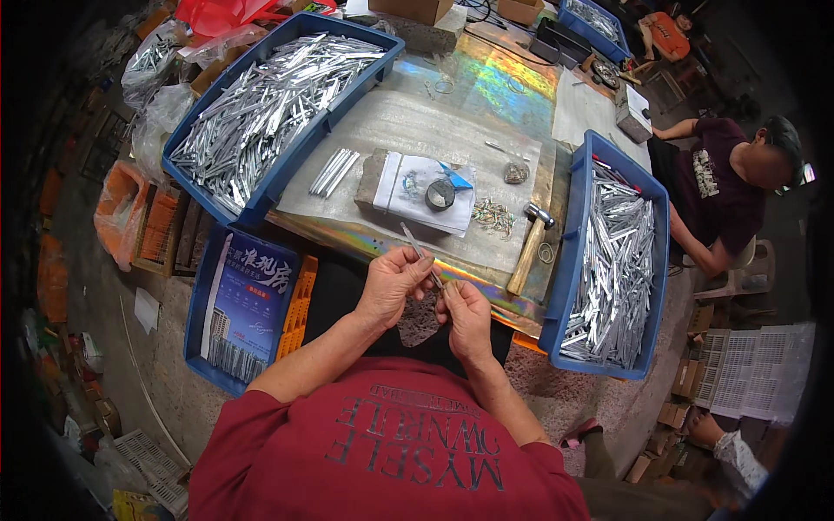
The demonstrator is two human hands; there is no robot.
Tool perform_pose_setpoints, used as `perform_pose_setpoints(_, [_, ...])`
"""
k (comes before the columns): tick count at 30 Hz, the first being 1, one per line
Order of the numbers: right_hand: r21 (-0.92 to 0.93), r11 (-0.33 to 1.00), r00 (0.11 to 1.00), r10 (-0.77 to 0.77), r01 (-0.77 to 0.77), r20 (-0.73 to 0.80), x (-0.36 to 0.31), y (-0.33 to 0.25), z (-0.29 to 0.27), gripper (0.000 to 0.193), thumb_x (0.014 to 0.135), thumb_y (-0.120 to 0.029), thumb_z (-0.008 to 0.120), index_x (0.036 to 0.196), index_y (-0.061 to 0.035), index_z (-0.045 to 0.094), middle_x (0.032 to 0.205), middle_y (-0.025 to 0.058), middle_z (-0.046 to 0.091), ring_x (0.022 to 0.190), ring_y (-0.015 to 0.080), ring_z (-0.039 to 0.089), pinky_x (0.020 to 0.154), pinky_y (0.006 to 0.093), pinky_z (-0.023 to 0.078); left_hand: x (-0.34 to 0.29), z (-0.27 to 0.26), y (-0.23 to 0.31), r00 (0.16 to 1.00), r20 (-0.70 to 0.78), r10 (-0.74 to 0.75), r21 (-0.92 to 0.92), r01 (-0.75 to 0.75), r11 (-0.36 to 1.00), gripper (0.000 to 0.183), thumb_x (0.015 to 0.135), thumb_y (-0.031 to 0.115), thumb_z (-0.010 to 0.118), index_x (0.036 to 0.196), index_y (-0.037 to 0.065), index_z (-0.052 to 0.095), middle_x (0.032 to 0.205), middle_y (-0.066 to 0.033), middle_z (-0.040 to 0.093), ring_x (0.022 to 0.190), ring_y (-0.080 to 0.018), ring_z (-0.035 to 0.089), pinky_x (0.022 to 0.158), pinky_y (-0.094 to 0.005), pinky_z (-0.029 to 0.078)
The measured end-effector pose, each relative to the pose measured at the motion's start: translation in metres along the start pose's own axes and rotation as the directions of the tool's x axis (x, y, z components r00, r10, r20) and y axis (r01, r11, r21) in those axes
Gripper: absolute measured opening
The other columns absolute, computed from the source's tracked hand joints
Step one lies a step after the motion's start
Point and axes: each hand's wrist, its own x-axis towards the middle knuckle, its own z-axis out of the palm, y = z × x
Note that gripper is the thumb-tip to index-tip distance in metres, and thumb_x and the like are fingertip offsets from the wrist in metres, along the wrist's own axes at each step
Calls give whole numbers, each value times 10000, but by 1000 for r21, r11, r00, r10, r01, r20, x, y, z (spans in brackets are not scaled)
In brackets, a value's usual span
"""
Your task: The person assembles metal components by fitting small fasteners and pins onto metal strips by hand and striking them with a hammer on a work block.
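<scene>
I see both hands up close together at the near edge of the counter (417, 113), just over my lap. My left hand (393, 285) has its fingers curled and pinched on a thin silvery metal strip (419, 252), which sticks up and away from the hand at a slant. My right hand (466, 314) sits just beside it, fingers closed on the strip's lower end; what else it may hold there is too small for me to tell

On the counter past the hands: a wooden-handled hammer (528, 245) lying to the right, a little heap of wire rings (493, 215) next to it, a white cloth-wrapped block (408, 191) with a small round tin (440, 194) on top, and a short bundle of strips (334, 171) lying loose

A long blue bin (276, 104) heaped with metal strips stands at upper left; another blue tray (612, 260) of the same strips stands at right. A lower blue crate (239, 308) at my left holds a printed sheet

A seated person (725, 191) works at the far right of the counter
</scene>
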Motion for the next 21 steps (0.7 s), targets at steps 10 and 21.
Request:
perform_pose_setpoints(10, [-7, 1000, 1000, -3, 3, -20, 1, 3, 0, 147, 839, -162, 470, 751, -45, 456, 597, 7, 459, 483, 62, 394, 442, 173, 317, 0, -1, -3, 1000, -20, 18, 15, -18, 1000, 118, 787, 156, 562, 819, 46, 535, 743, -45, 583, 573, -66, 516, 457, -158, 403])
perform_pose_setpoints(21, [108, 994, 999, -12, 16, -45, 0, 4, 7, 159, 846, -156, 457, 734, -43, 454, 590, 3, 446, 478, 57, 381, 439, 168, 306, -3, 4, -2, 995, -63, 75, -9, -76, 997, 124, 785, 174, 567, 794, 58, 526, 722, -35, 585, 563, -58, 504, 457, -161, 380])
